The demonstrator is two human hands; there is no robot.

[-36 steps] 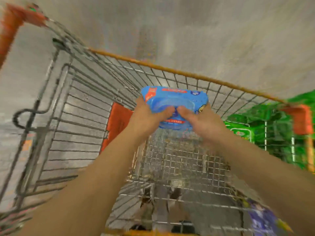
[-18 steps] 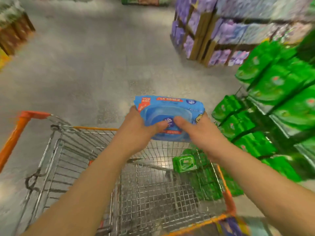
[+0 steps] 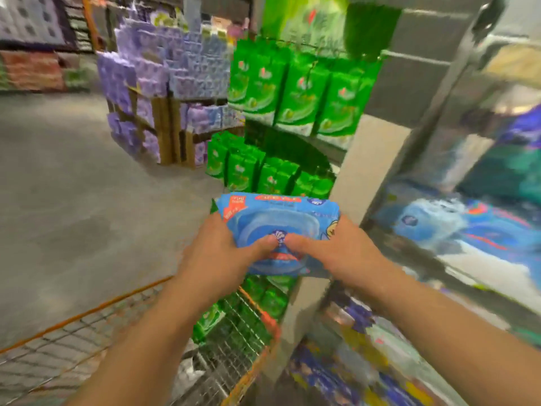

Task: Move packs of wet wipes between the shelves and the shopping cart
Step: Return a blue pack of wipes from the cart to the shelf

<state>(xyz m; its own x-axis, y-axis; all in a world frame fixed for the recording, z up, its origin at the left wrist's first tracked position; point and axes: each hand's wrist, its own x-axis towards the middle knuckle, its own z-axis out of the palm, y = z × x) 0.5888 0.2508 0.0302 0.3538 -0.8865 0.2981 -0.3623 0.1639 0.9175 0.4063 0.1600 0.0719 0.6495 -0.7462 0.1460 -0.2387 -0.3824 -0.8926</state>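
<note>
The left hand point(image 3: 218, 253) and right hand point(image 3: 341, 253) grasp the blue wipes pack point(image 3: 281, 221) from both sides, thumbs on top, above the shopping cart point(image 3: 251, 373) corner. Open floor point(image 3: 73, 186) lies left; a grey post point(image 3: 366, 171) stands just behind, blurred shelves point(image 3: 456, 273) right, green packs point(image 3: 292, 95) ahead.

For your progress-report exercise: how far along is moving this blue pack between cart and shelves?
Done: the blue pack is out of the cart, held above its rim. In hand: the left hand and right hand grip it, facing the shelf of blurred blue packs. Left: setting it on a shelf; it touches none yet.
</note>
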